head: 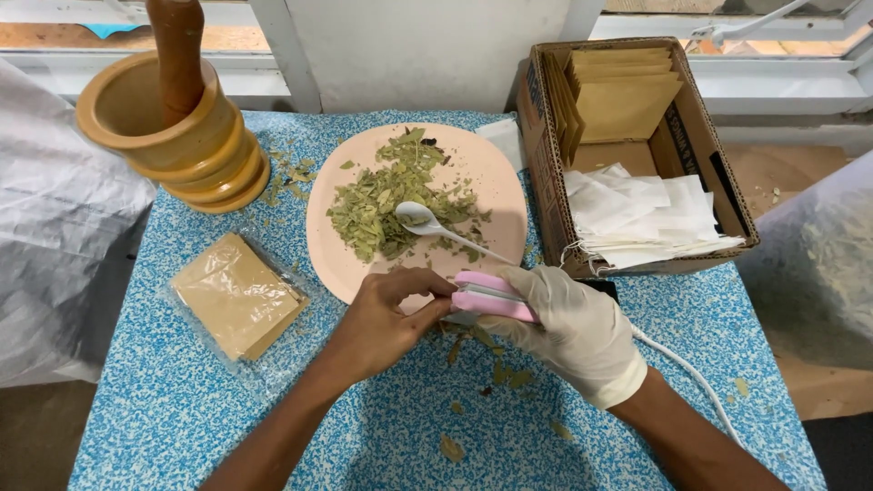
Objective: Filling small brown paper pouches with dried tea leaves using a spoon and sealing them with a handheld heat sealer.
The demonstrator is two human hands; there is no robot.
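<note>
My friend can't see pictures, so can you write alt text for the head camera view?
A gloved right hand squeezes a pink handheld sealer while the bare left hand holds something small at its tip, over a blue speckled table. Behind sit a pink plate of dried leaves with a white spoon, a wooden mortar, and a cardboard box of sachets.

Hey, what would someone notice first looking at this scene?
Probably the pink plate heaped with dried green leaves and a white spoon, mid-table. Just below it, the gloved right hand has its grip on a pink handheld sealer, with the bare left hand at its tip. A wooden mortar and pestle stand far left.
</note>
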